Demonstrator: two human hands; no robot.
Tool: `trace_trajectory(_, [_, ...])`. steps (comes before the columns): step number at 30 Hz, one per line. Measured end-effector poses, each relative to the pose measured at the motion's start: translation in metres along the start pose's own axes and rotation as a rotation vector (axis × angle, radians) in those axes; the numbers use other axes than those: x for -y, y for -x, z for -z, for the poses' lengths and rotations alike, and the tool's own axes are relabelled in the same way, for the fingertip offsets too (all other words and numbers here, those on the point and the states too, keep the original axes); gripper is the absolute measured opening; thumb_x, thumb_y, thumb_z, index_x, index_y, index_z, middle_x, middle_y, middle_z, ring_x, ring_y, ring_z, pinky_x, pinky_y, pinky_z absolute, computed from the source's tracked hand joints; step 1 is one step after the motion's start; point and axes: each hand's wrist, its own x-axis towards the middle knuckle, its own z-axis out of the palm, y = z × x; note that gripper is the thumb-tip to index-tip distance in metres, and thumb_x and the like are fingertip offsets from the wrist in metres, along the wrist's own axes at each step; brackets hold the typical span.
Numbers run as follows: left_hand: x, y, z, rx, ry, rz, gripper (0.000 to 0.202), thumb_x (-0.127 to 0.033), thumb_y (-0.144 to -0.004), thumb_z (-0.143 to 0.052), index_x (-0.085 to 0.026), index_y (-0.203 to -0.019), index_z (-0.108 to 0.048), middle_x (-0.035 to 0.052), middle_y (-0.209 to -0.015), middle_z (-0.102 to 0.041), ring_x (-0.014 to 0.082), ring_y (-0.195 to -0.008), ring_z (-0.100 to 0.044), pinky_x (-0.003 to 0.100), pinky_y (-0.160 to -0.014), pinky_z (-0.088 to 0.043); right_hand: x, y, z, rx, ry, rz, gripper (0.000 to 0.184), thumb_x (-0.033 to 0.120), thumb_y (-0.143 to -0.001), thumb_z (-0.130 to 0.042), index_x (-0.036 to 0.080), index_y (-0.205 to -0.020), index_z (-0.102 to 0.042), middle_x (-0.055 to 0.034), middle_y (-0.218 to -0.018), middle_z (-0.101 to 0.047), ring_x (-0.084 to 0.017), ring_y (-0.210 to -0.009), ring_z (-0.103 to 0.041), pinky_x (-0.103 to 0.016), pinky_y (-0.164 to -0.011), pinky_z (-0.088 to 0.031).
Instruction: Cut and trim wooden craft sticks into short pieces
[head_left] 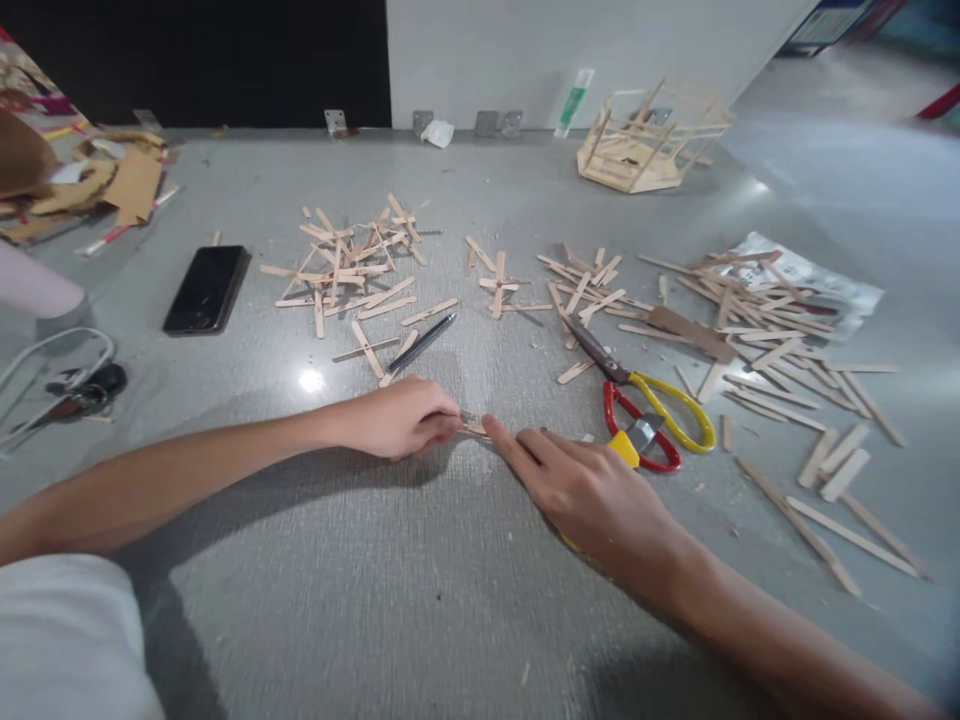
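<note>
One short craft stick (474, 427) lies mid-bench, long axis left to right. The left hand (397, 418) pinches its left end with closed fingers. The right hand (592, 490) stretches its forefinger onto the right end; its other fingers' grip cannot be told. One pair of scissors (645, 405) lies just beside it.

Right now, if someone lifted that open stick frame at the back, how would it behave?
The stick frame probably feels light, being mostly gaps. Likely fragile, since its sticks are thin. Its wide base suggests it won't tip easily.
</note>
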Motion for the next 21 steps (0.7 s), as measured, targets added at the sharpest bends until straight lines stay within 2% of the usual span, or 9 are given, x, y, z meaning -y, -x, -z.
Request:
trace_trajectory(10, [0.006,-0.002,-0.001,-0.034,-0.101,-0.108,0.044,-0.024,-0.106,-0.043,-0.019,-0.063,-0.047,-0.001,-0.054,-0.056,0.0096,-0.047,-0.049,0.023,-0.055,-0.036,0.008,-0.006,0.004,0.012,0.075,-0.017,0.049,-0.006,-0.091,-0.051,0.002,-0.138,-0.064,-0.0032,-0.082,-0.072,-0.018,-0.063,-0.067,-0.033,-0.051,-0.045])
trace_trajectory(15, [0.009,-0.003,0.0,-0.028,-0.125,-0.122,0.04,-0.023,-0.105,-0.044,-0.02,-0.065,-0.046,-0.0017,-0.055,-0.053,0.011,-0.051,-0.048,0.025,-0.057,-0.034,0.02,-0.008,0.01,0.01,0.183,-0.058,0.046,-0.007,-0.093,-0.049,0.003,-0.132,-0.07,-0.0034,-0.075,-0.068,-0.018,-0.059,-0.067,-0.032,-0.049,-0.044])
trace_trajectory(21, [0.009,-0.003,0.0,-0.022,-0.127,-0.119,0.039,-0.026,-0.105,-0.046,-0.02,-0.066,-0.046,-0.0029,-0.052,-0.051,0.0106,-0.049,-0.045,0.026,-0.057,-0.032,0.024,-0.008,0.01,-0.004,0.187,-0.067,0.045,-0.009,-0.091,-0.047,0.002,-0.126,-0.073,-0.0034,-0.071,-0.067,-0.018,-0.056,-0.067,-0.032,-0.046,-0.045])
